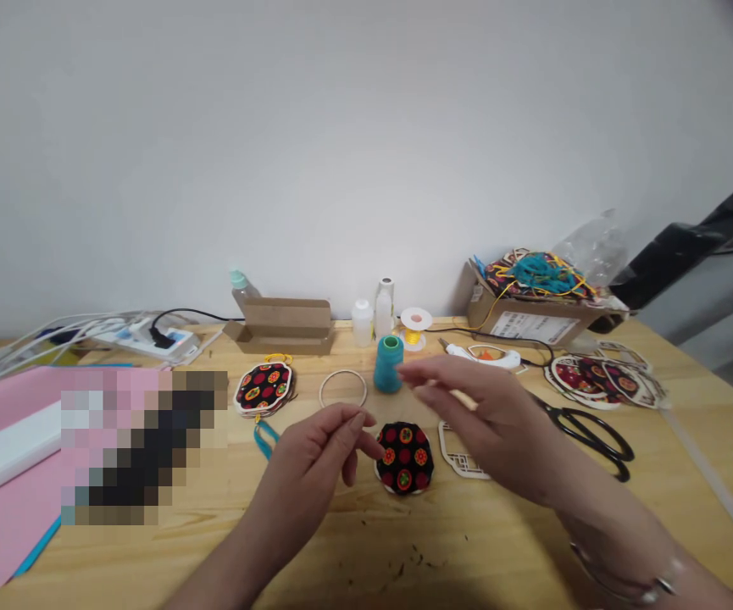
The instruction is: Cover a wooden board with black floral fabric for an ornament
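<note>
My left hand [324, 462] is closed over the table, thumb pressed against its fingertips; whatever it may pinch is too small to make out. Just right of those fingers lies a round black fabric piece [406, 457] with red and orange flowers. My right hand [499, 424] reaches in with fingers stretched and apart, its fingertips beside a teal thread cone [389, 366]; no held thing shows. Behind my left hand is a thin wooden ring [343, 373]. A pale cut-out frame [455, 457] is partly hidden under my right hand.
Black scissors [595, 436] lie right of my right hand, near a white glue gun [493, 356]. A flowered ornament [264, 388] sits left. Behind stand an open cardboard box [286, 330], bottles [362, 324], a yellow thread spool [414, 326] and a filled carton [531, 322].
</note>
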A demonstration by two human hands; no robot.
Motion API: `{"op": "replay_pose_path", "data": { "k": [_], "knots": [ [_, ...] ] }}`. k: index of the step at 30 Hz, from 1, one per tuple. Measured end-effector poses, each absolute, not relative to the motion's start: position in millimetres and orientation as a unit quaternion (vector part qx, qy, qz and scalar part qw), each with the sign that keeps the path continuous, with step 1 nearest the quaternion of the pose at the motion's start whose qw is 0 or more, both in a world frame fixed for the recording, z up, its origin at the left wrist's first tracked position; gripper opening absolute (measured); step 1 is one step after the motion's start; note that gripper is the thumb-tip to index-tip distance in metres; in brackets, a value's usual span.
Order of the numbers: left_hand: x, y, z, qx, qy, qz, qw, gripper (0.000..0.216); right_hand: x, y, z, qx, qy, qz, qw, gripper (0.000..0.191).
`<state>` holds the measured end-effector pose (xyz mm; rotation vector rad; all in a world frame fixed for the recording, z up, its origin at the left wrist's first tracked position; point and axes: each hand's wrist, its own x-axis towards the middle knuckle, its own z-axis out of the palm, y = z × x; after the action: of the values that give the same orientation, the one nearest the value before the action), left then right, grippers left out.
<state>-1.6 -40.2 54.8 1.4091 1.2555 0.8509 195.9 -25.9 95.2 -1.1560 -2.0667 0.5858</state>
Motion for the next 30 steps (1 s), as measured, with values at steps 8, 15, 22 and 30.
{"op": "replay_pose_path", "data": {
  "k": [8, 15, 22, 30],
  "knots": [
    [-11.9, -38.4, 58.8, 0.598, 0.540, 0.356, 0.473, 0.022, 172.4, -11.8, 71.3, -0.378, -0.764, 0.474, 0.221, 0.019],
    [-3.5, -25.3, 46.2, 0.495, 0.471, 0.467, 0.561, 0.016, 183.5, -20.5, 89.9, -0.402, -0.708, 0.535, 0.226, 0.022],
    [15.9, -28.2, 46.3, 0.422, 0.334, 0.486, 0.688, 0.011, 166.3, -19.2, 107.5, -0.342, -0.596, 0.652, 0.320, 0.014],
    [15.6, -28.2, 41.1, 0.478, 0.400, 0.444, 0.644, 0.019, 166.9, -0.6, 101.3, -0.361, -0.556, 0.639, 0.390, 0.020]
  ]
}}
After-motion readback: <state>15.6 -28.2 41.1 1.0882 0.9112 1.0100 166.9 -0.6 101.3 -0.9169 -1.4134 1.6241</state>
